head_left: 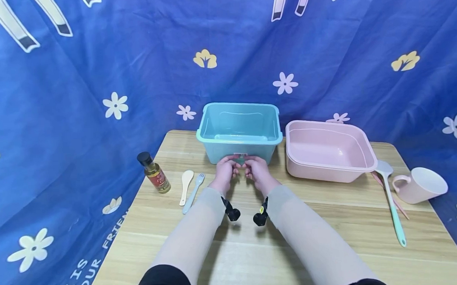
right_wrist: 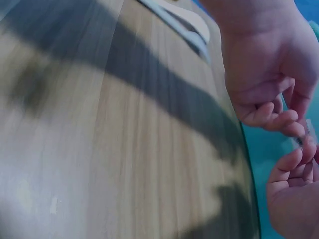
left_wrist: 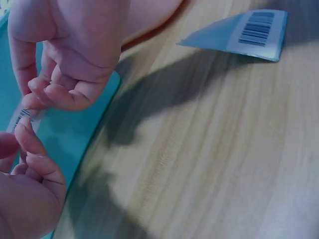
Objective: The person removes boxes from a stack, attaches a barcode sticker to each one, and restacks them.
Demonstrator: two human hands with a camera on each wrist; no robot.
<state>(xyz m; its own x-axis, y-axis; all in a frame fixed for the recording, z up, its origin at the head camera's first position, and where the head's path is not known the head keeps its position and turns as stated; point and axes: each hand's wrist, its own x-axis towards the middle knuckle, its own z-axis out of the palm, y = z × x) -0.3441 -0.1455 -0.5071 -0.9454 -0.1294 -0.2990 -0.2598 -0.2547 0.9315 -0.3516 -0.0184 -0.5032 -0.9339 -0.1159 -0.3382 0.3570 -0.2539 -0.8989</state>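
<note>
A teal plastic bin (head_left: 217,149) stands at the back of the wooden table, its front wall toward me. On that wall is a small white barcode label (head_left: 241,154). My left hand (head_left: 225,171) comes at the label from the left, fingers curled and fingertips pinching at its edge. From the other side my right hand (head_left: 258,171) does the same, its thumb and fingertips almost meeting those of the left. Close up in the left wrist view, the label (left_wrist: 23,116) shows a clear edge between the two hands' fingertips. Fingers hide part of it.
Right of the bin sits a pink basin (head_left: 329,175), then a turner (head_left: 392,203), pink chopsticks (head_left: 401,209) and a white mug (head_left: 422,185). Leftward lie a fork (head_left: 194,193), a white spoon (head_left: 186,187) and an oil bottle (head_left: 157,177). A light-blue barcoded piece (left_wrist: 256,32) shows beside the right forearm.
</note>
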